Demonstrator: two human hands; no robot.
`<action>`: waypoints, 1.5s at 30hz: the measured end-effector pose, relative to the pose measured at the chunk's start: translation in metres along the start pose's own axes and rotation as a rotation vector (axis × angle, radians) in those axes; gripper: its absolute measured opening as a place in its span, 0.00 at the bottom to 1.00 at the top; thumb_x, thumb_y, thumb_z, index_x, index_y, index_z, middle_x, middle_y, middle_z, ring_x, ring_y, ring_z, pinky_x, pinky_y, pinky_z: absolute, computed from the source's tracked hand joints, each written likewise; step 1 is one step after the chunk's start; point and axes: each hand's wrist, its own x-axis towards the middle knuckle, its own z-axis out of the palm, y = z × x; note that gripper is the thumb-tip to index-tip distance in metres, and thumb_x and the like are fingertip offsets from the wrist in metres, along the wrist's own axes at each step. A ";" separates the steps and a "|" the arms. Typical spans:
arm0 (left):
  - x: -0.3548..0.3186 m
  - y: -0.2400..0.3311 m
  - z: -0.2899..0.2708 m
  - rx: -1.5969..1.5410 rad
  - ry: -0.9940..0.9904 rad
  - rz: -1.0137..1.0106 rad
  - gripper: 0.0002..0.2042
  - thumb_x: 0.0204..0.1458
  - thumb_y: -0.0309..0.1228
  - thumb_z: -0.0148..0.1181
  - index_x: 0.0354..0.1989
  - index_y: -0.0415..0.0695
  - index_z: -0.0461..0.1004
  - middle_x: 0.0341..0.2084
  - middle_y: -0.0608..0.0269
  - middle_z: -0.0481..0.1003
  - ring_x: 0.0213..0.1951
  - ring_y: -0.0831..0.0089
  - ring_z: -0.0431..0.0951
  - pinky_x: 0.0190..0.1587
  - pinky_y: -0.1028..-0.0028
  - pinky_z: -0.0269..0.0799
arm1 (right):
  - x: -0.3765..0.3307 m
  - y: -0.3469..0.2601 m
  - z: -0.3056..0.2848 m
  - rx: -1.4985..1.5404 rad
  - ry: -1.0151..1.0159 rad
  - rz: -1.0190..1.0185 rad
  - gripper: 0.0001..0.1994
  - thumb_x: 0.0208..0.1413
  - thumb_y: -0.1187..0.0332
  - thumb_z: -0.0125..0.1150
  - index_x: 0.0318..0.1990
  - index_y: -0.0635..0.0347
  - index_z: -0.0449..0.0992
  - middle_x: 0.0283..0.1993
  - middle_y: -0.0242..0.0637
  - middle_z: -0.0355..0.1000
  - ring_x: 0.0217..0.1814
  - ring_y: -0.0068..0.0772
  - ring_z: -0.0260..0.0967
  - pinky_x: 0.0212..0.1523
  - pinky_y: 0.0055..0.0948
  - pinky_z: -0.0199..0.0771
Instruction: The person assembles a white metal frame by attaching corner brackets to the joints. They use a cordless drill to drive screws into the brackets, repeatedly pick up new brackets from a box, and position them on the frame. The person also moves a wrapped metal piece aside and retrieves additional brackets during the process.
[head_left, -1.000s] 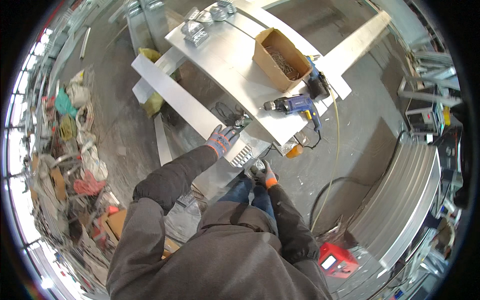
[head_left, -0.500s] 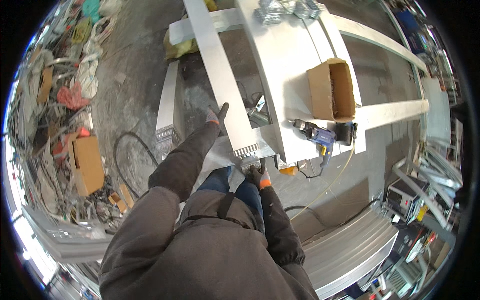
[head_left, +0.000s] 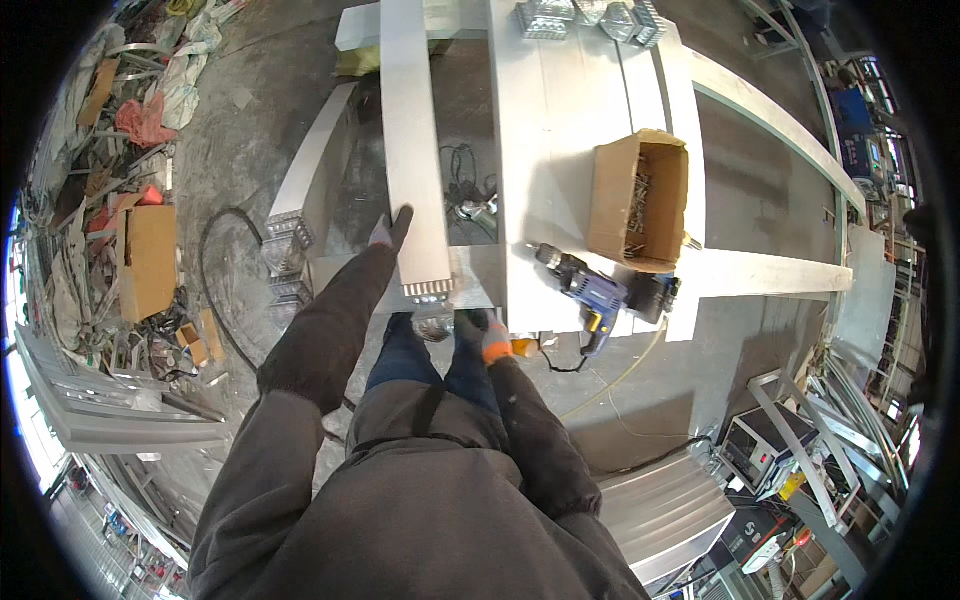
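A long white post runs away from me, its near end fitted with a silver ornamental cap with a toothed collar. My left hand, in a dark glove, grips the post's left edge, one digit on top and the rest down the side. My right hand, in a dark glove with an orange cuff, is low beside the cap, right of the post's end. Its fingers blend into the dark trousers, so their grip is unclear. A second white post with a similar cap stands at the left.
Wide white panels at the right bear a blue cordless drill, an open cardboard box of screws and several silver caps. A black cable curves across the floor. Scrap and a carton lie far left.
The view has turned, so the post now points nearly straight away from me. My right hand has gone from touching the end cap to a little right of it; my left stays on the post.
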 end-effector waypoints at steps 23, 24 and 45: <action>-0.113 -0.083 0.041 0.225 0.038 0.074 0.50 0.40 0.48 0.76 0.71 0.47 0.53 0.60 0.48 0.71 0.58 0.53 0.74 0.58 0.59 0.71 | -0.076 -0.054 -0.187 0.732 0.249 0.147 0.24 0.54 0.66 0.68 0.57 0.55 0.66 0.35 0.39 0.71 0.29 0.35 0.73 0.18 0.30 0.73; -0.117 -0.079 0.037 0.244 -0.008 0.033 0.50 0.43 0.49 0.74 0.72 0.47 0.50 0.62 0.46 0.68 0.59 0.52 0.73 0.59 0.58 0.71 | -0.086 -0.076 -0.182 0.612 0.267 0.146 0.23 0.53 0.68 0.68 0.55 0.58 0.68 0.26 0.38 0.71 0.21 0.32 0.72 0.15 0.28 0.69; -0.150 0.004 -0.035 0.827 -0.262 0.239 0.53 0.52 0.27 0.63 0.76 0.74 0.29 0.77 0.58 0.41 0.59 0.51 0.73 0.59 0.54 0.71 | -0.079 -0.118 -0.063 -0.042 0.077 0.170 0.25 0.56 0.70 0.67 0.58 0.57 0.64 0.30 0.39 0.74 0.23 0.30 0.71 0.18 0.32 0.70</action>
